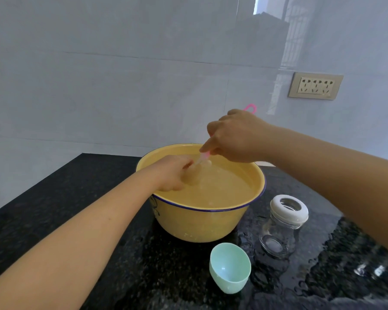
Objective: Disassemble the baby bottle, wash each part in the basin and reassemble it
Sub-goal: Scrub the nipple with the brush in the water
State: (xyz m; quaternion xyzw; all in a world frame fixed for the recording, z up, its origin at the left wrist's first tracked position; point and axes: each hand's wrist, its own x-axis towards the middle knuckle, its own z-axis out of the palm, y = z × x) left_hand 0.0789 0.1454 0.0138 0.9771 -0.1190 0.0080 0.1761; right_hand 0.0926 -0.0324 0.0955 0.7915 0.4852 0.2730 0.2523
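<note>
A yellow basin [211,227] with a blue rim stands on the black counter, full of water. My left hand [170,173] dips into the water at the basin's left side and holds a small clear part, mostly hidden under its fingers and the water. My right hand [235,137] grips a pink brush [250,107] above the basin; the brush's lower end points down at that part. To the right of the basin stands the clear glass bottle [280,233] with its white screw ring [289,208] on top. A mint green cap [230,267] lies in front of the basin, opening up.
The black speckled counter [54,204] is wet around the bottle and at the right. A tiled wall rises behind the basin, with a socket plate [315,86] at the upper right. The counter's left edge runs diagonally at the far left.
</note>
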